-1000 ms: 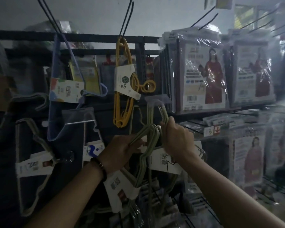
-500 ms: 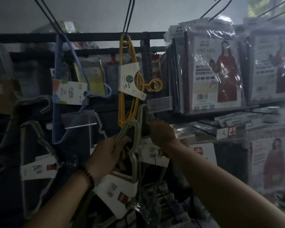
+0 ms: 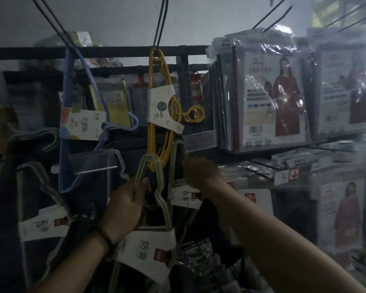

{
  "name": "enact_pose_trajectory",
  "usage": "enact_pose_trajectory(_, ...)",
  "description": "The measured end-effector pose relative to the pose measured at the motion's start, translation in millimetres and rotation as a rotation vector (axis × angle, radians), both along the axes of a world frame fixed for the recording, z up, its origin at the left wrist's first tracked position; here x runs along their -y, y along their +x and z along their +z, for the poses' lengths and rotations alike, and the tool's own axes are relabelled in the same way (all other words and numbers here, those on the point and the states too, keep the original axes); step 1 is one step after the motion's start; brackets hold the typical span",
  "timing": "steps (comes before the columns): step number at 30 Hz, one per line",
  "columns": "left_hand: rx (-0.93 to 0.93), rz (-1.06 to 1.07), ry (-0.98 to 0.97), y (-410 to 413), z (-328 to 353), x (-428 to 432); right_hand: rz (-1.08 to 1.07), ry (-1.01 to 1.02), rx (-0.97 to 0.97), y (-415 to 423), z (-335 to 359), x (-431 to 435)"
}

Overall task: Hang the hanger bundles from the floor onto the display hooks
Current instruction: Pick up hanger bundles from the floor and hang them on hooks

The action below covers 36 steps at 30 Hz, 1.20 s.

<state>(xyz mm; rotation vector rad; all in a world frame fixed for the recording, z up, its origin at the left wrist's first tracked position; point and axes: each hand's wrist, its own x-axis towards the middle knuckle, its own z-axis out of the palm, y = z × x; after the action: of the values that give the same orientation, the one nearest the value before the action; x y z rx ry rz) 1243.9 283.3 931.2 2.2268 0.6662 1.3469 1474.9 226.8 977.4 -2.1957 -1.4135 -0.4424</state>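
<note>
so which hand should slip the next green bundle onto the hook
Left. The left hand already grips the free green hanger bundle by its upper end, just below the rack. The right hand is occupied on the other bundle.

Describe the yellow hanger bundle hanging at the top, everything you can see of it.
The yellow hanger bundle hangs straight down from a dark hook on the top rail. It looks like several glossy plastic hangers held together by a white card sleeve with "105" handwritten on it. Curled hook ends stick out to the right. Its lower end sits behind the pale green hangers.
</note>
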Motion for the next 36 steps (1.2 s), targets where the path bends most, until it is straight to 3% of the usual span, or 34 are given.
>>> enact_pose_trajectory(5, 0.043, 0.044, 0.022, 24, -5, 3, 0.247, 0.169, -0.207, -33, -2, 63)
enact_pose_trajectory(9, 0.096, -0.04, 0.014, 47, 0, 15, 0.231, 0.113, 0.074, -47, -25, 86)
enact_pose_trajectory(18, 0.105, -0.178, -0.174, 72, 4, 41, 0.146, 0.108, 0.137, -38, -37, 96)
enact_pose_trajectory(22, 0.035, -0.226, -0.006, 65, -13, 36, 0.083, 0.113, 0.19, -35, -36, 102)
enact_pose_trajectory(28, -0.223, -0.199, 0.37, 56, -46, 29, 0.064, 0.252, 0.208, -19, -38, 114)
enact_pose_trajectory(31, -0.276, -0.153, 0.43, 58, -48, 32, 0.049, 0.265, 0.212, -7, -44, 112)
enact_pose_trajectory(36, -0.369, -0.095, 0.373, 66, -38, 26, 0.09, 0.195, 0.123, 12, -44, 90)
